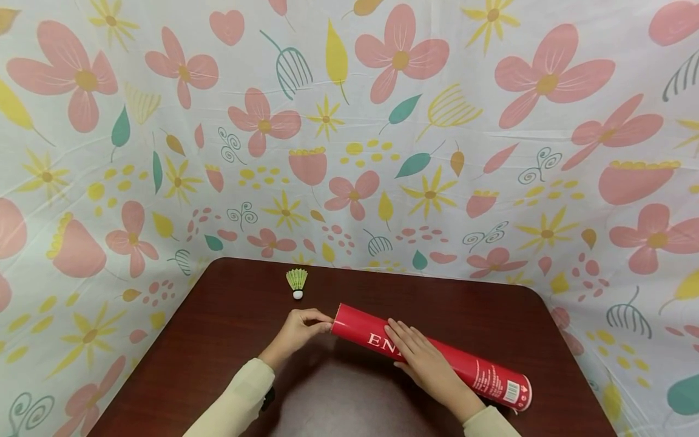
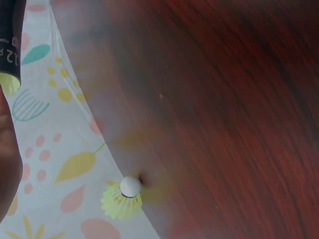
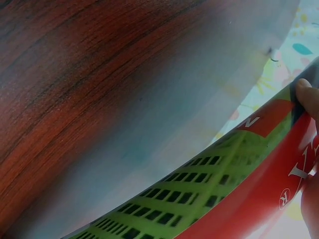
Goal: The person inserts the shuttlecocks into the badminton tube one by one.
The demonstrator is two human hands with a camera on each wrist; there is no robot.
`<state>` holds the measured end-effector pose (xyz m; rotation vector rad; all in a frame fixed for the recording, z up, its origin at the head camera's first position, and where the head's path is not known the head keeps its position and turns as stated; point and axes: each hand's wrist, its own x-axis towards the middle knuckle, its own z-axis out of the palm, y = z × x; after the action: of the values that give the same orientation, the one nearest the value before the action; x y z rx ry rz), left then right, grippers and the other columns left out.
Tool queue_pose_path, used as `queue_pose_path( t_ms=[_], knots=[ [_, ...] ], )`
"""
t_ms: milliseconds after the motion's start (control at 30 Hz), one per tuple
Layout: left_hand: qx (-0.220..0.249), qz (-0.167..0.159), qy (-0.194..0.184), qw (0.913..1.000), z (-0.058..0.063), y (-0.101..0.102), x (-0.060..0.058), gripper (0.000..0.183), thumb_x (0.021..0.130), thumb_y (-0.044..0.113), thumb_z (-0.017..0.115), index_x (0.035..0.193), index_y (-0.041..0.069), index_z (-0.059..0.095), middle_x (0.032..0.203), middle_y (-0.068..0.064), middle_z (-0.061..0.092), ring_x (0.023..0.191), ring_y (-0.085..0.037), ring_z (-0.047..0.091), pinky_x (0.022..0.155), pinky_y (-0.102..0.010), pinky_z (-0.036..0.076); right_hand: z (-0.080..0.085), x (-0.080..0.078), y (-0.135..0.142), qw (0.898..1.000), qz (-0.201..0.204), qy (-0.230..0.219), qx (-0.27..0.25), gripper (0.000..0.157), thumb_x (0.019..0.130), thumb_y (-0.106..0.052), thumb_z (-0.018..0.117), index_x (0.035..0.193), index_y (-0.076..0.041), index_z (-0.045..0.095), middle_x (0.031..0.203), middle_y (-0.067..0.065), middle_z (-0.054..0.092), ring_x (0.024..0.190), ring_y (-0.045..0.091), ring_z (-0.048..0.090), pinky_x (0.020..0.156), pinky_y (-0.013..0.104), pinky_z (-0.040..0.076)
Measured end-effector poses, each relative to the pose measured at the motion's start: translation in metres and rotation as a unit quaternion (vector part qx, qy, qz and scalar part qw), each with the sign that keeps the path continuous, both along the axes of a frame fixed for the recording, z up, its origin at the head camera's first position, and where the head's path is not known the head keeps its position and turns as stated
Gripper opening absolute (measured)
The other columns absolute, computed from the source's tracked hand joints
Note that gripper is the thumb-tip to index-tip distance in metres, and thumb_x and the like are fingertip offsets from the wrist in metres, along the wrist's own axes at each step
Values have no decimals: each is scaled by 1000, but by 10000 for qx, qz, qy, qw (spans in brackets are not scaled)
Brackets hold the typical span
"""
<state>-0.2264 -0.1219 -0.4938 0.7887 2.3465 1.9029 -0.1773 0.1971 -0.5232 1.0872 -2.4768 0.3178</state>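
A red shuttlecock tube (image 1: 377, 334) with white lettering lies slantwise over the table. Across its top is my right hand (image 1: 423, 361), fingers over the far side and thumb along the near side, gripping it. At the tube's left mouth are the thumb and index finger of my left hand (image 1: 300, 331); their tips are partly hidden there. In the left wrist view something yellow-green (image 2: 9, 83) shows at that mouth, against the fingertip; whether the fingers pinch it is unclear. A yellow-green shuttlecock (image 1: 297, 282) with a white base lies beyond my left hand.
The dark brown wooden table (image 1: 246, 285) has rounded far corners. Behind and beside it hangs a white cloth (image 1: 349, 243) printed with flowers and leaves. In the right wrist view, the tube's green patterned side (image 3: 194, 184) faces the camera.
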Motion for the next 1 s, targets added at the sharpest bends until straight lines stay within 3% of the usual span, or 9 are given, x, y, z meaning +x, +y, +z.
queue_pose_path(
  t_ms=[133, 267, 367, 433, 500, 567, 733, 900, 1000],
  knots=[
    [-76, 51, 140, 9999, -2, -3, -3, 12, 86, -1, 69, 95, -8, 72, 85, -22, 69, 74, -37, 65, 68, -50, 55, 0, 0, 1, 10000, -28, 3, 7, 93, 72, -18, 85, 149, -5, 34, 149, 16, 39, 133, 33, 41, 116, 25, 6],
    [-363, 430, 182, 9982, -22, -10, -18, 11, 86, 4, 70, 95, -2, 74, 85, -21, 69, 74, -39, 64, 65, -36, 56, 1, 1, 3, 10000, -60, -57, 18, 79, 86, -30, 73, 150, -7, 33, 151, 14, 37, 136, 30, 38, 116, 27, 10],
    [-612, 816, 236, 9945, -39, -18, -31, 9, 87, 7, 71, 95, 7, 74, 87, -18, 70, 76, -35, 66, 63, -27, 53, 1, 2, 4, 10000, -44, -70, 8, 68, 96, -44, 50, 150, -7, 32, 152, 12, 36, 137, 29, 37, 116, 28, 12],
    [-767, 1105, 299, 9905, -40, -24, -37, 10, 87, 6, 70, 95, 9, 74, 90, -17, 71, 78, -34, 66, 63, -25, 52, 1, 2, 5, 9999, -24, -103, -18, 67, 97, -47, 43, 150, -7, 32, 152, 13, 36, 136, 30, 38, 116, 26, 7],
    [-929, 1435, 380, 9845, -41, -29, -44, 11, 89, 5, 68, 97, 9, 74, 93, -13, 71, 83, -33, 67, 65, -27, 53, 1, 2, 5, 9999, -27, -109, -35, 70, 97, -52, 27, 150, -7, 33, 152, 12, 35, 136, 31, 38, 116, 25, 6],
    [-1076, 1770, 462, 9772, -42, -33, -51, 13, 89, 3, 67, 101, 6, 72, 98, -12, 71, 88, -31, 66, 69, -31, 54, 1, 2, 6, 9999, -29, -112, -60, 71, 97, -53, 22, 150, -7, 33, 152, 12, 35, 136, 31, 39, 116, 25, 6],
    [-1259, 2368, 357, 9627, -40, -39, -70, 24, 92, -3, 62, 116, -4, 63, 111, -19, 63, 104, -33, 60, 84, -46, 51, 1, 2, 6, 10000, 12, -7, -74, 69, 98, -52, 30, 149, -6, 34, 151, 13, 36, 134, 31, 40, 116, 26, 8],
    [-1513, 2366, 19, 9598, -35, -42, -87, 42, 94, -3, 58, 134, -8, 47, 128, -25, 50, 121, -40, 47, 98, -51, 42, 0, 2, 6, 9999, 23, 96, -128, 69, 98, -52, 26, 148, -5, 35, 151, 13, 37, 132, 32, 42, 116, 28, 10],
    [-1742, 2221, -243, 9590, -35, -45, -95, 51, 94, -2, 57, 142, -5, 38, 139, -26, 40, 130, -42, 38, 102, -54, 37, -1, 3, 7, 9998, 26, 139, -157, 67, 99, -50, 29, 148, -5, 36, 151, 13, 37, 133, 31, 42, 115, 33, 19]
  ],
)
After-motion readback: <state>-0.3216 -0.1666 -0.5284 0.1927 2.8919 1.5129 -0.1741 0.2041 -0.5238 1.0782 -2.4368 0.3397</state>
